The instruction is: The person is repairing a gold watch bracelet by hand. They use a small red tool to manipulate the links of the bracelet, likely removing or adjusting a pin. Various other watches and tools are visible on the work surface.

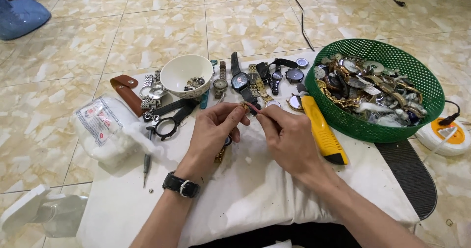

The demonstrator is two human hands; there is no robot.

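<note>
Nearest the lens: two bare forearms over a white cloth (pixel 255 189), a black wristwatch (pixel 182 185) strapped on the left wrist. Left hand (pixel 212 132) raised above the cloth, thumb and fingertips pinched together on a small gold-coloured watch part (pixel 244 106). Right hand (pixel 287 137) just beside it, fingers closed around a thin red-tipped tool (pixel 255 108), tip touching the gold part. Part held between the two hands, above the cloth, at the left fingertips (pixel 239 114).

Left of the hands: a clear plastic bag of cotton wool (pixel 105 130) with a white label printed in red and blue, lying at the cloth's edge. Beside it a small screwdriver (pixel 146 165) and a black loupe ring (pixel 167 127). Further back: a brown leather case (pixel 128 92), a white bowl (pixel 186 74) holding small metal bits, then a row of wristwatches (pixel 250 78) laid side by side. Right of the hands: a yellow utility knife (pixel 321 130), touching the green plastic basket (pixel 427 88) heaped with old watches. Beyond the basket, on the tiled floor (pixel 147 27), a round white and orange socket block (pixel 449 136) with a cable plugged in.
</note>
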